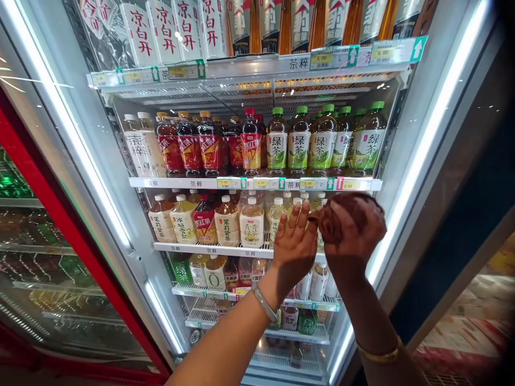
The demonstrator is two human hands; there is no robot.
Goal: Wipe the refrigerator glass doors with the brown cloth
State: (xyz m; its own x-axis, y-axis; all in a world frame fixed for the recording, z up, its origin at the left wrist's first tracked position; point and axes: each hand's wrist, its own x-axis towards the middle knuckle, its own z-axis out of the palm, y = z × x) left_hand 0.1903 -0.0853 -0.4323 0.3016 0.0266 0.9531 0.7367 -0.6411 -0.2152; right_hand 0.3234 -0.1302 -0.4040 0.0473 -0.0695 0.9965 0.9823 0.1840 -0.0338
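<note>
My right hand (358, 228) is closed around a crumpled brown cloth (332, 220), in front of the right side of the middle shelves. Beside it my left hand (295, 241) is raised with its fingers extended and somewhat apart, its fingertips near the cloth's left edge. A pale bangle (263, 301) circles my left wrist, and a gold-coloured one (380, 355) my right. Behind the hands, pale drink bottles (277, 214) stand on a wire shelf (209, 249). Green-capped tea bottles (299, 142) stand on the shelf above. The hands partly hide the bottles behind them.
Red-labelled bottles (209, 147) share the upper middle shelf. Tall bottles (301, 24) line the top shelf, above a price rail (257, 67). Lower shelves hold more drinks. A red door frame (80, 225) slants at left, and a lit strip (434, 118) edges the cooler at right.
</note>
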